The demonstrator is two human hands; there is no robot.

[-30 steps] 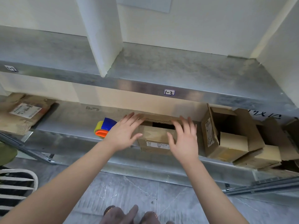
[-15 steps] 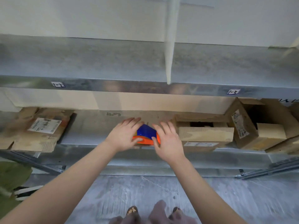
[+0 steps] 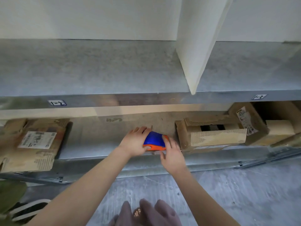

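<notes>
A blue and orange tape dispenser lies near the front edge of the lower metal shelf. My left hand grips its left side, thumb on the orange base and fingers curled over the top. My right hand touches its right end with the fingers laid along it. A small open cardboard box stands just right of the dispenser on the same shelf.
A flattened carton with a white label lies at the shelf's left. More open cartons crowd the right end. An upper metal shelf with a white divider overhangs. Grey floor and my feet are below.
Both hands left the small cardboard box and moved left to the tape dispenser. The left hand has now closed round its left side; the view swung left.
</notes>
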